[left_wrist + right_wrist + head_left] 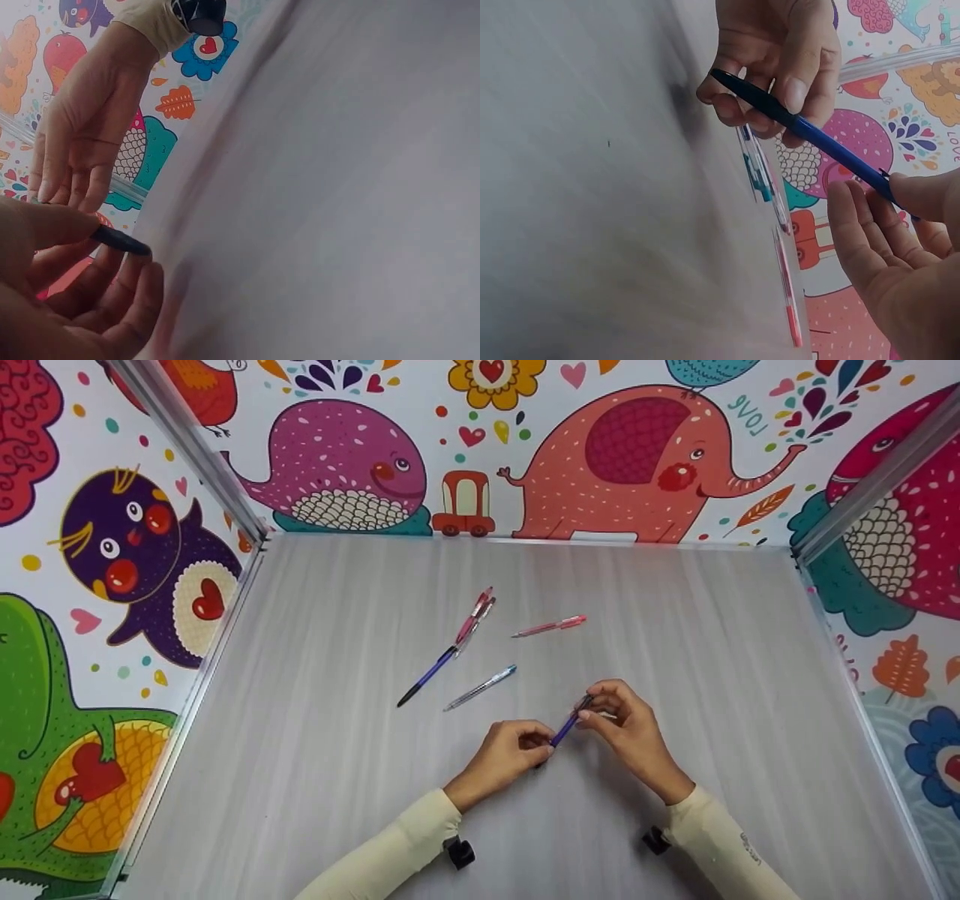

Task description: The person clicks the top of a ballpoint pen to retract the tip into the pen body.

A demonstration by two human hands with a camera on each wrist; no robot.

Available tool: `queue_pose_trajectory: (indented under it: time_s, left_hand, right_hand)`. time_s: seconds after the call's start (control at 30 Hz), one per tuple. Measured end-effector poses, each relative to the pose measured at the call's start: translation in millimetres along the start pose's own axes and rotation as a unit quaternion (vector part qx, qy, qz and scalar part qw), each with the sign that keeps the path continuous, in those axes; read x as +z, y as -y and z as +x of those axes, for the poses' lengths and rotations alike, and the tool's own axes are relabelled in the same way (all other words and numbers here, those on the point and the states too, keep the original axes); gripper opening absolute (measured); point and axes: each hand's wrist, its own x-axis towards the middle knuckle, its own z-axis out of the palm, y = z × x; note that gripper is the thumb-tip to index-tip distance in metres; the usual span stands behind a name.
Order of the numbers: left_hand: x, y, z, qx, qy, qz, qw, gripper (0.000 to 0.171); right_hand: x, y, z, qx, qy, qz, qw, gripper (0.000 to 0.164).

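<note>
Both hands hold one blue pen (565, 730) over the near part of the table, slanting up to the right in the head view. My left hand (504, 754) pinches its black lower end between thumb and fingers. Toward the other end, near the dark clip, my right hand (631, 735) pinches the barrel. In the right wrist view the blue barrel (838, 152) lies bare between the two hands, with the black tip poking past the left fingers. The left wrist view shows just the black end (120, 240) beyond the left thumb; the rest is hidden by fingers.
Farther up the table (337, 607) lie another blue pen (429, 675), red pens (475, 616) touching its upper end, a clear pen with a teal end (480, 688) and a pink-red pen (550, 626). Metal-edged panels with cartoon animals border the table.
</note>
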Motion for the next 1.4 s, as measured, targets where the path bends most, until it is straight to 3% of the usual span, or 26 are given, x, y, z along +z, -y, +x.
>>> queue_pose_trajectory:
  time_s: [0.2, 0.4, 0.73, 1.0, 1.1, 1.4]
  left_hand:
    - [-1.4, 2.7, -0.3, 0.038, -0.034, 0.054, 0.9973, 0.012]
    - [-3.6, 8.7, -1.1, 0.075, -0.058, 0.108, 0.9896, 0.013]
    - [-9.5, 14.2, 1.5, 0.129, -0.084, 0.215, 0.9643, 0.011]
    - [-15.4, 26.9, 6.0, 0.203, -0.12, 0.263, 0.9356, 0.01]
    - [-16.1, 28.9, 7.2, 0.205, -0.121, 0.273, 0.932, 0.01]
    - [-17.4, 31.2, 9.6, 0.168, -0.109, 0.306, 0.9306, 0.007]
  right_hand:
    - [-4, -1, -2, -0.002, -0.018, -0.066, 0.998, 0.026]
    - [-6, -3, -6, 0.005, -0.025, -0.111, 0.994, 0.023]
    - [-4, -9, -10, 0.003, -0.038, -0.198, 0.979, 0.026]
    - [-4, -16, -15, -0.009, -0.003, -0.263, 0.965, 0.026]
    - [-4, -19, -17, -0.009, 0.005, -0.276, 0.961, 0.026]
    - [-5, -31, -19, -0.025, 0.024, -0.287, 0.957, 0.026]
